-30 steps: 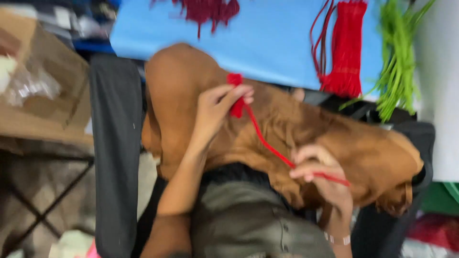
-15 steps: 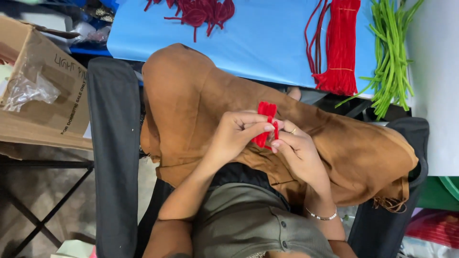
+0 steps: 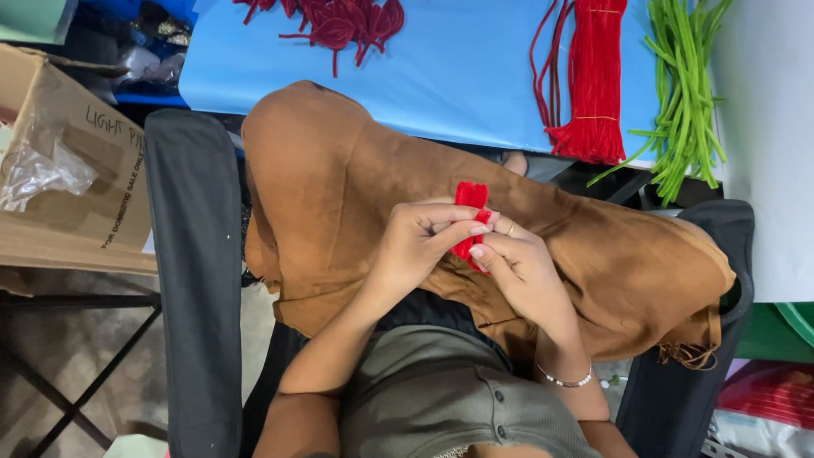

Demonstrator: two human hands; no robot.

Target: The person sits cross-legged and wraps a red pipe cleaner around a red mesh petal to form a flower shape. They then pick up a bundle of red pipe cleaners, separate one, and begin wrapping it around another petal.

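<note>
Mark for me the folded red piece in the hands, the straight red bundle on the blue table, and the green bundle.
folded red piece (image 3: 471,196), head view, its top above the fingers.
straight red bundle (image 3: 595,76), head view, mid-length.
green bundle (image 3: 682,93), head view, middle of the stems.

A blue table top spans the far side, evenly lit. On it lie dark red tassels, a bundle of red cords and green stems to the right. At left a cardboard box holding clear plastic sits above black metal legs on a mottled floor.
</note>
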